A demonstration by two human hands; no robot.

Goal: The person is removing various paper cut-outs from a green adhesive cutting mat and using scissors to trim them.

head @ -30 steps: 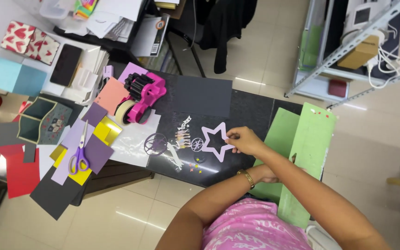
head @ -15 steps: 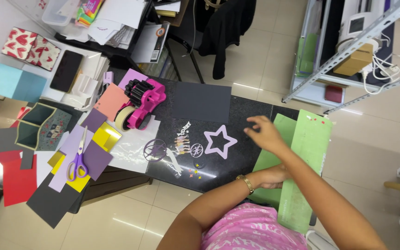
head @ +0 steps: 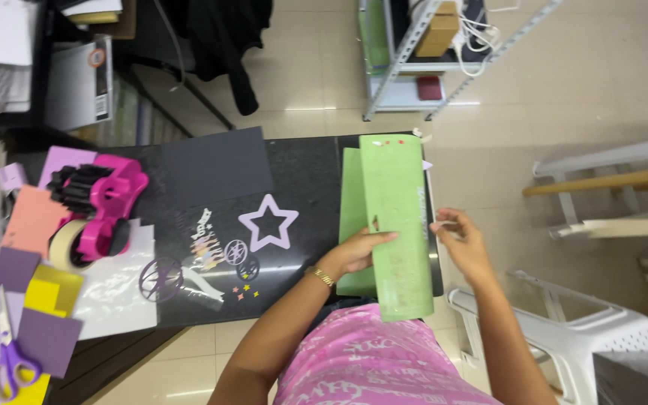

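1. Green board (head: 399,232): a long, narrow green sheet lying lengthwise across the right end of the black table (head: 309,172), its near end overhanging the table edge above my pink shirt (head: 361,360). I take it as the landmark for all entries below.
2. Second green sheet (head: 352,217): it lies under the green board and shows along its left side.
3. Left hand (head: 358,251): it lies on the left edge of the green board, fingers flat and extended across its face. Whether the thumb curls beneath the edge I cannot tell. A gold bracelet (head: 321,277) sits on the wrist.
4. Right hand (head: 463,244): just off the right edge of the green board, fingers loosely curled and part open, fingertips at or very close to that edge. I cannot tell whether it pinches anything.
5. Lilac star outline (head: 268,222): flat on the table, left of the green board and apart from it.
6. Small paper cut-outs (head: 215,251): further left of the star, scattered on the dark surface.
7. Pink tape dispenser (head: 103,210): well to the left of the green board.
8. Purple scissors (head: 10,352): far left of the green board, on coloured paper sheets.
9. White plastic chair (head: 564,337): on the floor, right of the green board.
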